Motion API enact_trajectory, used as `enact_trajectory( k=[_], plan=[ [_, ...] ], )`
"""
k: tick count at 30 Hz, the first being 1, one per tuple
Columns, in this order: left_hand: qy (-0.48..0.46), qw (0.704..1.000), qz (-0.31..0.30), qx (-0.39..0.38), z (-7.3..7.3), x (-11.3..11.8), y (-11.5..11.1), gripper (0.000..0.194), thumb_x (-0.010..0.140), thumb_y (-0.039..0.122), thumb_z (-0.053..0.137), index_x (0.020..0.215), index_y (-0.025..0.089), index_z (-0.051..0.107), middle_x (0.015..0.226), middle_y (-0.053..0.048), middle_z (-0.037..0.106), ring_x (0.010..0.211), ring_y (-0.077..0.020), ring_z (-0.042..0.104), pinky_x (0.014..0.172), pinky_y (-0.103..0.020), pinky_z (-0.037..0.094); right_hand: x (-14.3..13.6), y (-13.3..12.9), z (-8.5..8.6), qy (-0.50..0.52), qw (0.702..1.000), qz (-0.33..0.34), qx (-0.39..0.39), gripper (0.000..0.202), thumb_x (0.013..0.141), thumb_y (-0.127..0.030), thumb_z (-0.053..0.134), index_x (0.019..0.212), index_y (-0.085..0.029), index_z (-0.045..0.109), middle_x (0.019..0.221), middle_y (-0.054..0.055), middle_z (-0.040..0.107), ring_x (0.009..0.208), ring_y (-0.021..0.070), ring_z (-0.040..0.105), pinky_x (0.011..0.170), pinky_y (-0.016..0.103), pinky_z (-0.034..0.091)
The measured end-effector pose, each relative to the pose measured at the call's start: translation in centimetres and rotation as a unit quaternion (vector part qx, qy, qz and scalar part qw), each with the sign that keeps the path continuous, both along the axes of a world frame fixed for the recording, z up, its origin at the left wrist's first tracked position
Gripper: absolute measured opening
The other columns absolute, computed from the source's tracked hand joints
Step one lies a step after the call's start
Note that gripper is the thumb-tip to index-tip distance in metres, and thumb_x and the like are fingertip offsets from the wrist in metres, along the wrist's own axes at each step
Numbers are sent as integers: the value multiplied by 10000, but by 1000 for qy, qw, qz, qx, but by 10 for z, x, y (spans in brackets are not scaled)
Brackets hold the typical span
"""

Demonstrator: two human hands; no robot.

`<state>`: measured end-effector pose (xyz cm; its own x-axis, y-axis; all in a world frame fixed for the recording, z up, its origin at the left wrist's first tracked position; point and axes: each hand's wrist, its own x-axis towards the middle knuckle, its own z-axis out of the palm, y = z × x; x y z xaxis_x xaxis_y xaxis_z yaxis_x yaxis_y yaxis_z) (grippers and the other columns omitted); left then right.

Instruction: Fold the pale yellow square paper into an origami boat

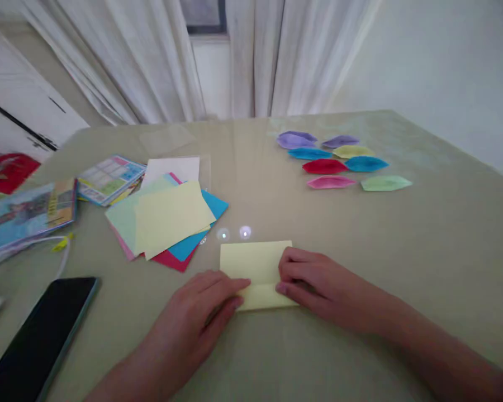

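A pale yellow sheet of paper [255, 262] lies in front of me, with its near edge folded up in a strip. My left hand [205, 307] holds the paper's lower left part, thumb at the near edge and index finger on the fold. At the right side, my right hand [318, 279] has curled fingers pressed on the sheet, its thumb tip at the fold line. Both palms are turned down, and the hands cover the paper's side edges in part.
To the left lie a fanned stack of coloured paper [171, 218], booklets [111, 178], a phone [42, 335] and a white cable [65, 259]. Several folded paper boats, among them a red one [324, 166] and a light green one [385, 183], sit at the back right.
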<state>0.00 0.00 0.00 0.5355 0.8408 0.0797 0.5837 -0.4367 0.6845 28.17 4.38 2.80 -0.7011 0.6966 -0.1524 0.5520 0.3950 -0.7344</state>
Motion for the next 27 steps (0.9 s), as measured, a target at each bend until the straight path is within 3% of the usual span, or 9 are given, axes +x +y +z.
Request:
enact_trajectory(
  k=[5, 9, 12, 18, 27],
  plan=[
    [45, 989, 3, 140, 5, 6, -4, 312, 1062, 99, 506, 1226, 265, 713, 1325, -61, 690, 1220, -214, 633, 1036, -367, 559, -1, -3, -3, 3, 1000, -20, 19, 180, 1006, -195, 666, 839, -177, 601, 967, 22, 583, 872, 175, 582, 764, 285, 444],
    [138, 956, -56, 254, 8, 9, -14, 347, 1086, 106, 414, 1234, 172, 721, 1186, -66, 763, 1091, -236, 676, 1005, -410, 556, -2, -3, -5, 4, 999, -40, 26, 171, 980, -190, 694, 835, -180, 606, 946, 15, 584, 844, 169, 580, 741, 279, 432],
    [197, 926, -55, 317, 10, 12, -24, 396, 1105, 150, 373, 1346, 151, 687, 1215, -69, 775, 1117, -250, 676, 1064, -444, 496, -3, -3, -7, 7, 998, -56, 28, 173, 966, -189, 718, 839, -183, 602, 944, 9, 588, 835, 164, 579, 740, 276, 425],
    [247, 917, -37, 312, 5, 21, -43, 405, 1088, 148, 393, 1405, 125, 645, 1408, -65, 704, 1322, -242, 566, 1153, -372, 394, -3, -4, -5, 10, 998, -60, 23, 179, 973, -167, 702, 832, -183, 593, 930, 6, 587, 832, 160, 578, 736, 270, 419],
    [267, 911, -15, 313, -2, 28, -53, 423, 1095, 230, 400, 1461, 180, 606, 1412, -39, 699, 1329, -283, 569, 1111, -415, 426, -3, -2, -5, -3, 998, -58, 13, 168, 978, -152, 678, 835, -182, 595, 954, 15, 588, 819, 162, 573, 736, 282, 427]
  ],
)
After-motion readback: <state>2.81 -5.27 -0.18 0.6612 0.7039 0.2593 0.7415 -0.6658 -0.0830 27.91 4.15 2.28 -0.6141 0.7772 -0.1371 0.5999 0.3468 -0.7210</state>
